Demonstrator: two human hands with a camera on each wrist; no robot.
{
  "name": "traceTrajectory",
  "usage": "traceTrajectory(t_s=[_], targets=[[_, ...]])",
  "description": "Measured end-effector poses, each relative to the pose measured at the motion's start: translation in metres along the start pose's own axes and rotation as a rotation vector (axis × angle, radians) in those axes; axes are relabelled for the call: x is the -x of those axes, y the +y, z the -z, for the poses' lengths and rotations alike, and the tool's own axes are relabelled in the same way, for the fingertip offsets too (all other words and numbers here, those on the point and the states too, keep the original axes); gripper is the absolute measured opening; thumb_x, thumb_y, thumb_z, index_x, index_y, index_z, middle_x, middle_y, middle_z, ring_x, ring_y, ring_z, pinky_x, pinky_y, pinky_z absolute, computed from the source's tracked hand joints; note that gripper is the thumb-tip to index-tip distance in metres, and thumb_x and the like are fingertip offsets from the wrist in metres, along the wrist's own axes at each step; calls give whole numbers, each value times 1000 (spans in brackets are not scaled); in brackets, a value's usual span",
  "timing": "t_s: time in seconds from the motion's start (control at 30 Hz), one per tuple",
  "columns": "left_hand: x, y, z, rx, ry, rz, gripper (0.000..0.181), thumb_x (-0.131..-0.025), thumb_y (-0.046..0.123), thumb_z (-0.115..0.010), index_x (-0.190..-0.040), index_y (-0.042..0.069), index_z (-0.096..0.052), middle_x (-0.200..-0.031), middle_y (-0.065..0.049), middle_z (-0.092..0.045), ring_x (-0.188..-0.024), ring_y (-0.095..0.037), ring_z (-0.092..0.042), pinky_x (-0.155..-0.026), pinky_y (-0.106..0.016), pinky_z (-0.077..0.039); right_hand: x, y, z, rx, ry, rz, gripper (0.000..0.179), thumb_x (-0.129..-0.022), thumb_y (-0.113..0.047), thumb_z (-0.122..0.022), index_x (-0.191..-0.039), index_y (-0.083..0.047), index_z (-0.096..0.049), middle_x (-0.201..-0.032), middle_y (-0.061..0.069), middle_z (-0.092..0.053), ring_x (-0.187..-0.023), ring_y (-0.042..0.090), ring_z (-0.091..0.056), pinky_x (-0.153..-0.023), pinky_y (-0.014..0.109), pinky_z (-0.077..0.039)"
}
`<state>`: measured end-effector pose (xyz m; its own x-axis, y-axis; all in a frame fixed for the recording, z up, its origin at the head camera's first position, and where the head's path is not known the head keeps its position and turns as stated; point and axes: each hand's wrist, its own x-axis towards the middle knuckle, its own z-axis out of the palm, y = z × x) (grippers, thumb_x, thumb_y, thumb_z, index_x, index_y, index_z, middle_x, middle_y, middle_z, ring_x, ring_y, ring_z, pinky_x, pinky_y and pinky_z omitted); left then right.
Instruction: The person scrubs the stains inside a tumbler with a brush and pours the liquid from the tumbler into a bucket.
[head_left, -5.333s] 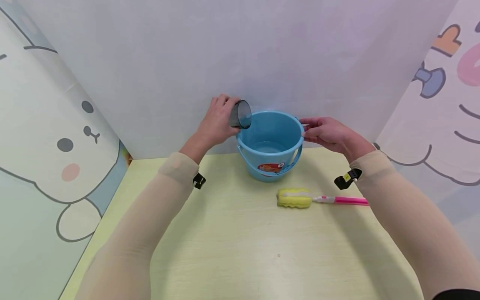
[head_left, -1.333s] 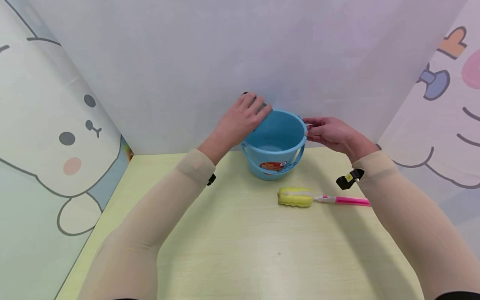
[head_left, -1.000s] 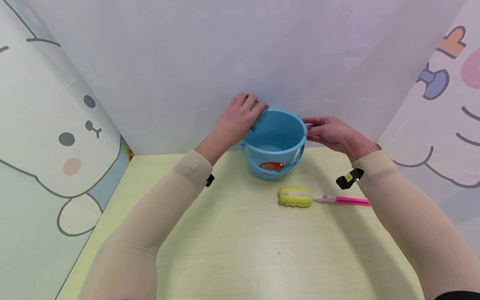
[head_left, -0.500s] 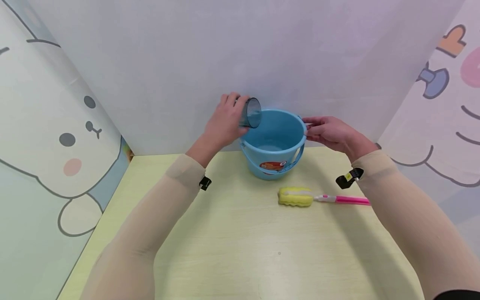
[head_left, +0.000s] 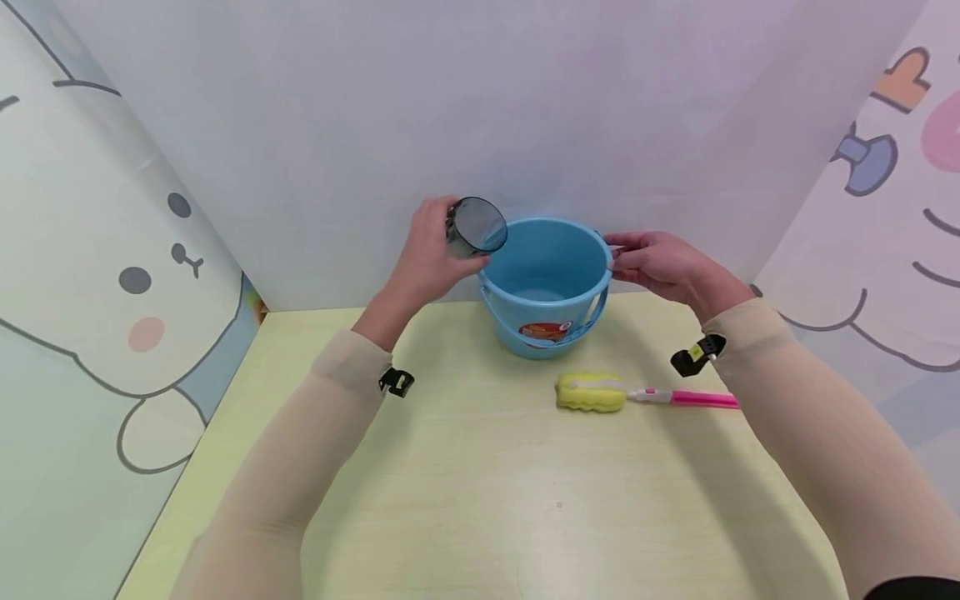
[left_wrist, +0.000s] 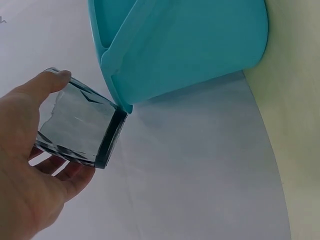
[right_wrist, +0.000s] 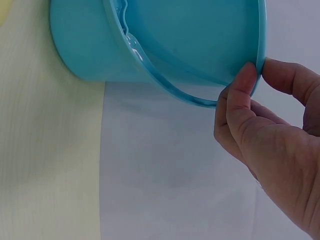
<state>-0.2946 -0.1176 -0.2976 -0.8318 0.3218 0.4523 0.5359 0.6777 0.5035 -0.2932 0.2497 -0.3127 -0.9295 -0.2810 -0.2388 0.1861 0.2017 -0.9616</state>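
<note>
A blue plastic bucket with a red label and a lowered handle stands upright at the back of the table. My left hand grips a see-through grey cup beside the bucket's left rim; it is tilted. In the left wrist view, the faceted cup lies between thumb and fingers, its dark end close to the bucket rim. My right hand pinches the bucket's right rim. The right wrist view shows thumb and fingertips on either side of that rim.
In front of the bucket lies a brush with a yellow sponge head and a pink handle, partly under the right forearm in view. A pale wall rises behind the table; cartoon-printed panels stand at both sides.
My left hand has drawn the cup leftward from over the bucket and turned it back from a steeper tip. The right hand keeps its hold on the rim; bucket and brush stay put.
</note>
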Motion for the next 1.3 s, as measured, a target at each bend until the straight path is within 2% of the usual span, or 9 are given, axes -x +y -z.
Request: traceTrajectory(t_s=[0.13, 0.33, 0.43, 0.6, 0.93, 1.3], targets=[[9, -4, 1, 84, 27, 39, 90, -86, 29, -91, -153, -1, -40, -147, -18, -48, -132, -33, -45, -106, -48, -47, -1, 1, 0, -1, 0, -2, 60, -111, -4, -54, -166, -2, -29, -159, 25, -42, -114, 18, -69, -100, 31, -57], [19, -7, 5, 183, 75, 88, 90, -84, 27, -93, -152, -1, -42, -144, -17, -51, -130, -32, -49, -103, -47, -52, -1, 2, 1, 2, 1, -2, 61, -111, -4, -54, -166, -3, -30, -159, 25, -42, -113, 17, -69, -114, 45, -44], [26, -8, 7, 221, 79, 116, 89, -84, 26, -92, -152, 0, -42, -143, -16, -52, -128, -31, -49, -102, -47, -53, -1, 2, 2, 8, 2, -1, 61, -111, -5, -55, -166, -3, -30, -159, 25, -42, -112, 17, -69, -111, 41, -49], [38, -13, 8, 274, 75, 140, 85, -84, 24, -92, -149, 1, -43, -139, -15, -53, -125, -30, -51, -99, -48, -53, 0, 2, 1, 13, 7, -3, 61, -111, -6, -55, -166, -3, -30, -158, 24, -43, -117, 21, -68, -97, 28, -58], [67, -21, 4, 292, 45, 199, 87, -83, 27, -91, -149, 1, -41, -139, -17, -53, -126, -34, -52, -102, -52, -53, -1, 1, 1, -2, 1, 8, 60, -111, -4, -54, -166, -2, -30, -159, 26, -42, -110, 15, -70, -96, 27, -58], [102, -24, -8, 325, -12, 245, 91, -82, 27, -93, -150, 2, -39, -140, -15, -53, -127, -31, -52, -105, -54, -54, 0, 1, 0, -11, -8, 1, 60, -111, -3, -53, -166, -1, -29, -159, 25, -42, -124, 26, -65, -96, 27, -59]])
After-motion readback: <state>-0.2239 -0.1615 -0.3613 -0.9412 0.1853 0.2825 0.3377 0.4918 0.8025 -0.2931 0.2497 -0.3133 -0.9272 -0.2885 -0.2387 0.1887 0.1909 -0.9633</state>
